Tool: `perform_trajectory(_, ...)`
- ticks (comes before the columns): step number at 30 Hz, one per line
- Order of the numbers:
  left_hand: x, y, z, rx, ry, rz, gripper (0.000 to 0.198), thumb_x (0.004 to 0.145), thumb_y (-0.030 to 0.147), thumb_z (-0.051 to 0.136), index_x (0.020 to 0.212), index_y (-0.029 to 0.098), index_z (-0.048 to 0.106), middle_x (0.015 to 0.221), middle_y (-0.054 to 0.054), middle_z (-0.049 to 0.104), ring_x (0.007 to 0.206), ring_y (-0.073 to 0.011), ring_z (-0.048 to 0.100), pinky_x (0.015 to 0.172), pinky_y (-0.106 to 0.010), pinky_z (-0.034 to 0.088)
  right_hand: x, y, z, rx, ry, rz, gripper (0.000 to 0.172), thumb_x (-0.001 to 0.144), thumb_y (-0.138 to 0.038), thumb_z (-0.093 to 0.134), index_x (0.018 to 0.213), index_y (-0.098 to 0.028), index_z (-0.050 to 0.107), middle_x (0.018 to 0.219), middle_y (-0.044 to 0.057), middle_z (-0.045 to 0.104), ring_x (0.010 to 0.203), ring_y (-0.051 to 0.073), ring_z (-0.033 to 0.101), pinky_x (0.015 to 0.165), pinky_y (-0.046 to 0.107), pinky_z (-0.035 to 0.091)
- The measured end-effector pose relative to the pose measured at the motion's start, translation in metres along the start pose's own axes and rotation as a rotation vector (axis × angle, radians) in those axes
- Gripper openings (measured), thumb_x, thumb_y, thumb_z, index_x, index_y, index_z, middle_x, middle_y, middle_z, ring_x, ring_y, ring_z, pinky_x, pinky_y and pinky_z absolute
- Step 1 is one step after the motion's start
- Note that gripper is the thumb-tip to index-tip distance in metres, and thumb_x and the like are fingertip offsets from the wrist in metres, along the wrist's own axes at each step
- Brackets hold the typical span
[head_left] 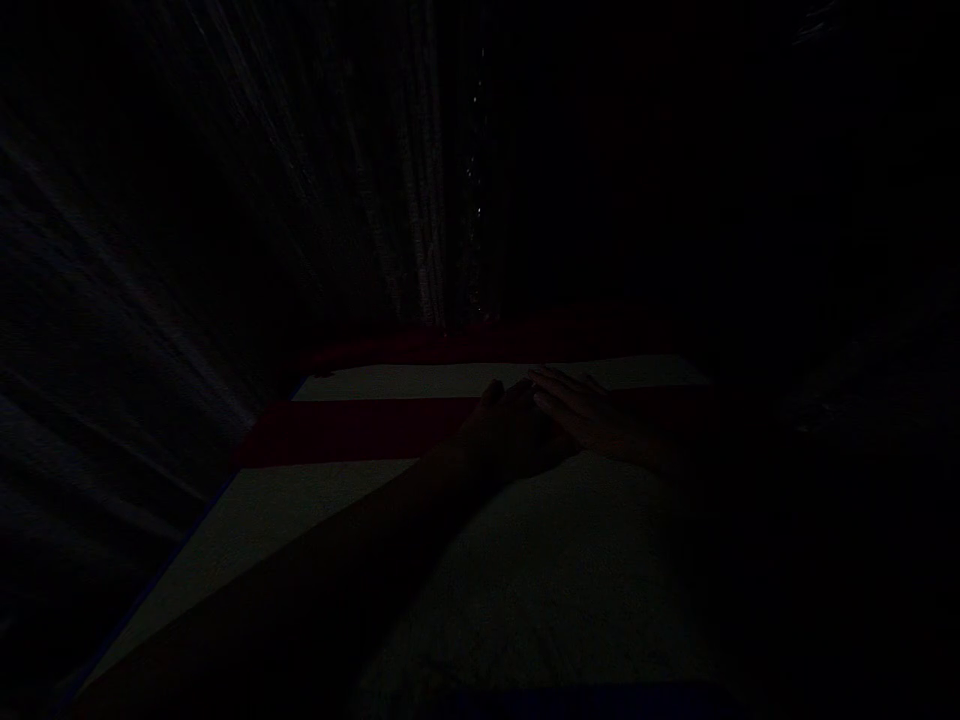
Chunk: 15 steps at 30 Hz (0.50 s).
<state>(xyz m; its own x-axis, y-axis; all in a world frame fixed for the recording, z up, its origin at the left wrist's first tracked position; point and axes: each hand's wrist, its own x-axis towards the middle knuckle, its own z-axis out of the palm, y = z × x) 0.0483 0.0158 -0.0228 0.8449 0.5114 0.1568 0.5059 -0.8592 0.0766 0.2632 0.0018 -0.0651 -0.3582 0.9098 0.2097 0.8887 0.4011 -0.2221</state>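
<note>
Two hands [517,430] over red-striped pale surface [315,510]; rm v. dark, drapes [150,310] L.

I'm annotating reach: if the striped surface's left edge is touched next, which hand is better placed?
Probably the left hand: it is nearer that edge of the striped surface; the right hand lies farther right.

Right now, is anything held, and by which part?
It cannot be told: the left hand and right hand overlap in view over the striped surface; no held thing shows, but it's too dark.
</note>
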Motion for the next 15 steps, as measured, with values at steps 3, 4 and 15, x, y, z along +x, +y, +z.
perform_trajectory(3,0.0013,0.001,-0.0002,-0.005,-0.005,-0.005,0.069,0.105,0.065,0.041,0.157,0.02,0.042,0.166,-0.015,0.037,0.155,-0.0314,0.032,0.123,-0.063,0.023,0.0,0.0018,0.0017,-0.003,0.015,-0.004,0.056,0.107,-0.052,0.022,0.161,-0.042,0.027,0.168,-0.005,0.022,0.158,0.022,0.022,0.128,0.063,0.017)
perform_trajectory(4,0.0016,0.0016,-0.0007,-0.002,-0.005,-0.003,0.067,0.105,0.064,0.04,0.156,0.02,0.043,0.165,-0.014,0.038,0.155,-0.0311,0.032,0.123,-0.062,0.023,-0.0001,0.0021,0.0018,-0.001,0.017,-0.01,0.055,0.107,-0.051,0.022,0.161,-0.043,0.027,0.168,-0.006,0.022,0.158,0.022,0.022,0.128,0.063,0.018)
perform_trajectory(15,0.0023,0.0037,-0.0023,0.003,0.005,-0.012,0.071,0.105,0.065,0.04,0.159,0.019,0.038,0.17,-0.013,0.029,0.157,-0.0288,0.027,0.124,-0.061,0.022,0.0002,-0.0072,-0.0072,0.082,-0.011,0.068,0.057,0.106,-0.059,0.022,0.159,-0.04,0.035,0.167,-0.005,0.026,0.158,0.022,0.022,0.13,0.058,0.013)
